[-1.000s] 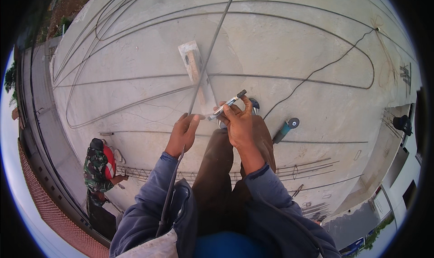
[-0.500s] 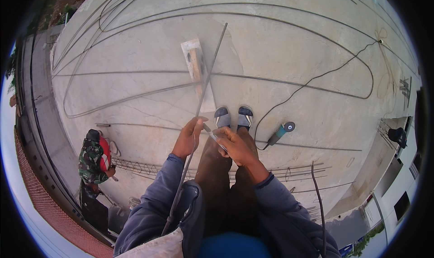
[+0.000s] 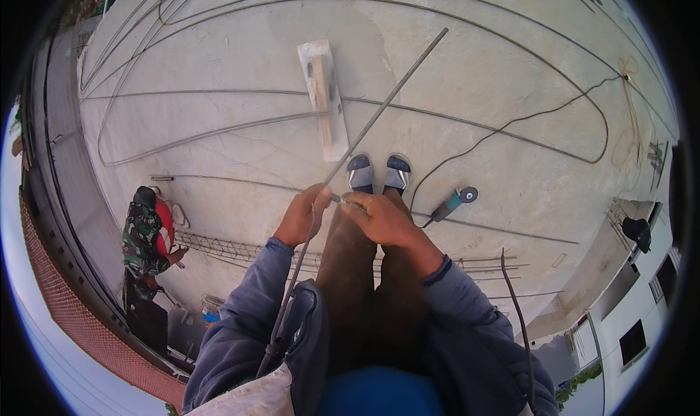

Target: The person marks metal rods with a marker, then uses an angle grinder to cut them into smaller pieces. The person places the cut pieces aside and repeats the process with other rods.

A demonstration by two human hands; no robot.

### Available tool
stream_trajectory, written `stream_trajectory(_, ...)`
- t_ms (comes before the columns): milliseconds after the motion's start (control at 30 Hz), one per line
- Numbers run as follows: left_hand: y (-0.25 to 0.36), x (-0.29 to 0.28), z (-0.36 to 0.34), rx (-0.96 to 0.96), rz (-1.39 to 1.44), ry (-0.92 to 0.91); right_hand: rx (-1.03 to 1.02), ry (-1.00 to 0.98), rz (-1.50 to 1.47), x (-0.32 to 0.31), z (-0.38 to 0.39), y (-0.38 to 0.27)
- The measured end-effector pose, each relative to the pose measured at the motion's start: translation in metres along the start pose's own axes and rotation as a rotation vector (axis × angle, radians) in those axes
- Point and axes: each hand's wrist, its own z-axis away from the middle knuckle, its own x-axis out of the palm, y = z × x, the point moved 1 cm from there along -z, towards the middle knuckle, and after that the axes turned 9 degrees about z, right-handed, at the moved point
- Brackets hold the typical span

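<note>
A long thin steel rod (image 3: 397, 88) runs from beside my left forearm, through my left hand (image 3: 302, 215), to its far end beyond my feet at the upper right. My left hand is closed round it. Close beside it, the fingers of my right hand (image 3: 379, 218) pinch a short pen-like stick (image 3: 336, 198). Its dark end shows between the two hands, near the left fingertips; the rest is hidden by my right fingers. I cannot tell whether the stick touches the rod.
A plank (image 3: 321, 99) lies ahead of my feet, an angle grinder (image 3: 453, 203) with a cord to their right. Long bent steel bars (image 3: 474, 128) cross the concrete. A co-worker in camouflage and red (image 3: 146, 230) is at left, beside a rebar cage (image 3: 211, 246). A dark bar (image 3: 515, 314) rises by my right arm.
The rod's far end has swung right. My right hand has moved up, closer to the left, covering more of the pen-like stick. The co-worker's hand has shifted slightly.
</note>
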Motion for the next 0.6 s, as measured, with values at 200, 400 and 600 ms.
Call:
stream_trajectory(200, -0.010, 0.001, -0.002, -0.032, 0.042, 0.111, -0.079, 0.164, 0.604, 0.002, 0.003, -0.020)
stream_trajectory(400, -0.020, -0.033, -0.002, -0.206, 0.409, 0.245, -0.149, 0.364, 0.639, -0.029, 0.018, 0.009)
stream_trajectory(600, -0.004, -0.065, 0.009, -0.215, 0.597, 0.247, 0.151, 0.169, -0.505, -0.021, 0.014, 0.026)
